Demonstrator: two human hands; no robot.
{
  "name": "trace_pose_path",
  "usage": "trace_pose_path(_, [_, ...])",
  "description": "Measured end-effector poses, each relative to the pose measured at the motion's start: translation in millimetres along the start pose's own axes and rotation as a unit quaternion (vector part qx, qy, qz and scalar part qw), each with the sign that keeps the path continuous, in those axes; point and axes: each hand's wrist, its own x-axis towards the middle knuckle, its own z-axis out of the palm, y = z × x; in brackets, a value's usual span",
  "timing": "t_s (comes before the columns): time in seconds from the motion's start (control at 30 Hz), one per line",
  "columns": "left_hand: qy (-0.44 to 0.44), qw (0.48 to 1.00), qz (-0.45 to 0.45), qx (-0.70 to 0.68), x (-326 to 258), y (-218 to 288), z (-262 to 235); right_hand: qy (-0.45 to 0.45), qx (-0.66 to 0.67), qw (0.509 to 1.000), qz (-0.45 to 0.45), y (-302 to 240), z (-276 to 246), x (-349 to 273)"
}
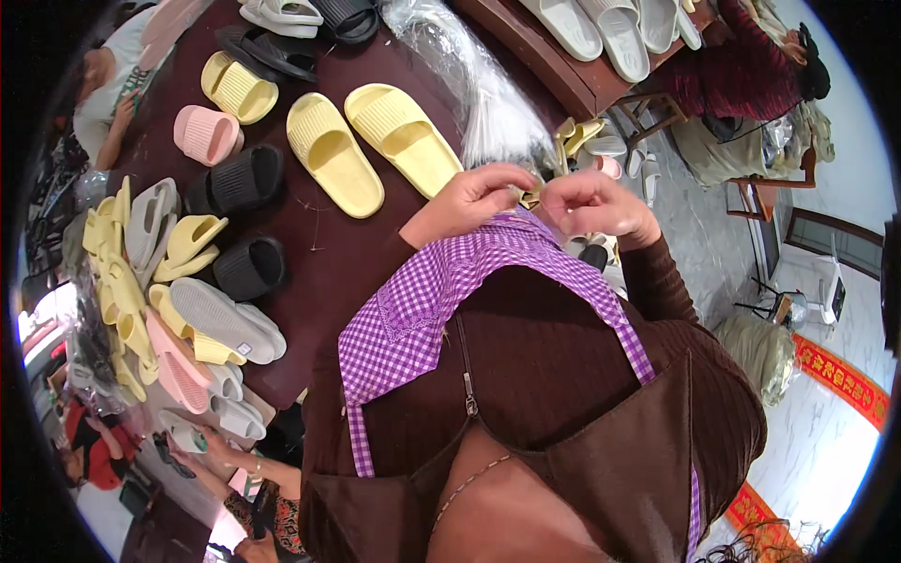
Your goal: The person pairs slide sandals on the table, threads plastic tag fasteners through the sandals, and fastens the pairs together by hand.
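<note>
My left hand (469, 201) and my right hand (599, 205) are raised close together in front of my purple checked apron (399, 314). Both have their fingers curled into a pinch; whatever is between the fingertips is too small to make out. Just beyond my left hand, one pale yellow slide slipper (405, 136) lies on the dark red table (314, 239), its near end partly hidden by that hand. A matching yellow slipper (335, 155) rests to its left, sole down. Past the hands is a heap of clear plastic bags (502, 117).
Pink (207, 135), black (248, 178) and other slippers spread over the table's left side, with a pile of yellow slippers (122, 281) beyond. Grey slippers (615, 38) lie on another table at the far right. Co-workers sit around, one handling slippers at lower left (225, 455).
</note>
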Motion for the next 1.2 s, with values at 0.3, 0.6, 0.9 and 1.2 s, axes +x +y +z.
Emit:
trace_pose_path(0.3, [0.119,0.984,-0.128,-0.025,-13.8,-16.1,-13.2,0.096,0.265,0.957,-0.071,55.0,-15.4,44.7])
trace_pose_path(0.6, [0.356,0.909,-0.103,-0.193,-44.1,-24.5,-28.0,0.238,-0.567,0.784,-0.083,157.6,-24.4,135.1])
trace_pose_path(0.9, [0.432,0.857,-0.067,-0.274,-90.5,-14.4,-33.2,0.243,-0.461,0.848,-0.099,161.3,-64.6,150.7])
trace_pose_path(1.2, [0.415,0.865,-0.064,-0.276,-114.4,24.7,-32.9,0.238,-0.536,0.810,-0.025,151.6,-96.2,153.2])
